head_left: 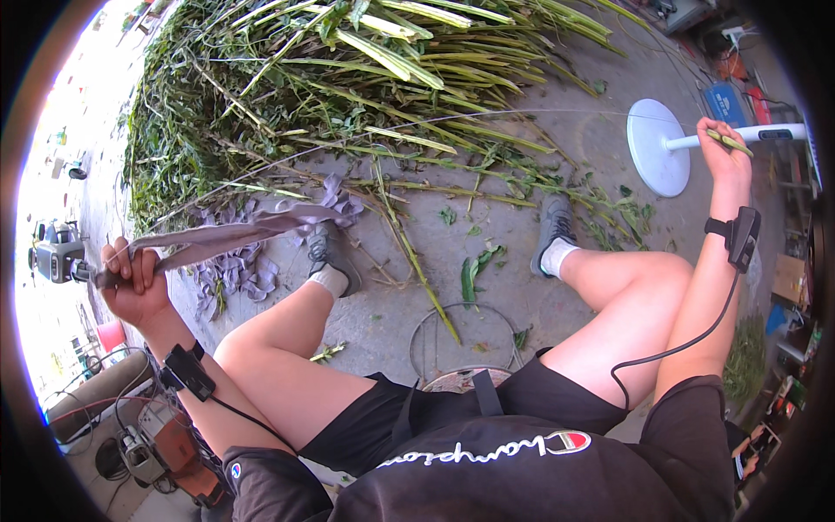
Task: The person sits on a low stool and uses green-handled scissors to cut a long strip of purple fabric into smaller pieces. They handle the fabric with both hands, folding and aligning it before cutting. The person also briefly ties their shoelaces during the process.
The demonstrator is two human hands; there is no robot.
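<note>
My left hand point(135, 283), raised at the far left, is closed around one end of a grey-purple cloth strip point(230, 235). The strip stretches right toward my left shoe, near a heap of similar crumpled strips point(248, 270). Out at the far right, my right hand point(724, 157) is closed on a short green stem piece point(732, 143). A thin pale string point(487, 113) spans the gap between both hands, passing over a big pile of cut leafy stalks point(348, 113). How the string is fastened at either hand cannot be made out.
Between my legs lie a metal wire ring point(417, 339) and a loose stalk point(404, 235). A white round-based stand point(658, 148) is beside my right hand. Orange machinery with cables point(170, 444) sits at lower left; a blue box point(724, 104) is at upper right.
</note>
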